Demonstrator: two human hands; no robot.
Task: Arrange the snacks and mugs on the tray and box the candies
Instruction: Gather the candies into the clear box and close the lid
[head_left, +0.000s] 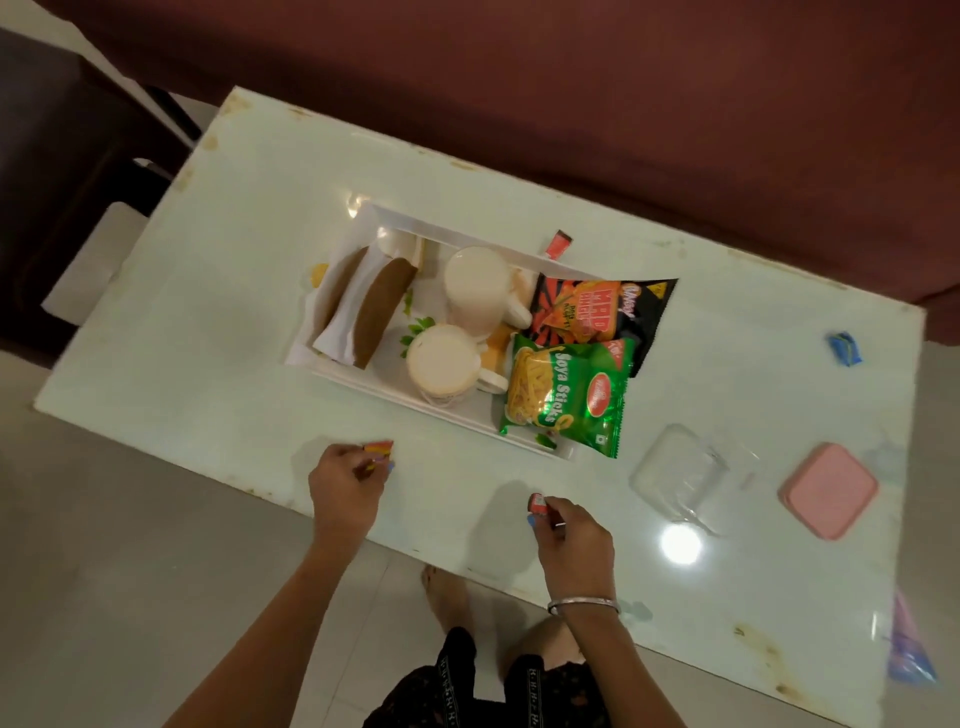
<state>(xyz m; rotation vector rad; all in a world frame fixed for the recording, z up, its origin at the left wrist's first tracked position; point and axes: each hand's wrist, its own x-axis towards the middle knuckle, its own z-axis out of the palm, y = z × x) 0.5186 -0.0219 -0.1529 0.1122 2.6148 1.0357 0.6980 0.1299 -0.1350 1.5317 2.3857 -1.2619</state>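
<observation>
Both hands pinch candies: left hand (343, 486), right hand (571, 535). Clear box (680, 470) lies to right, nearer right hand.

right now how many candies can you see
4: one in the left hand, one in the right hand, a red candy beyond the tray, a blue candy at the table's right. More may be hidden.
</observation>
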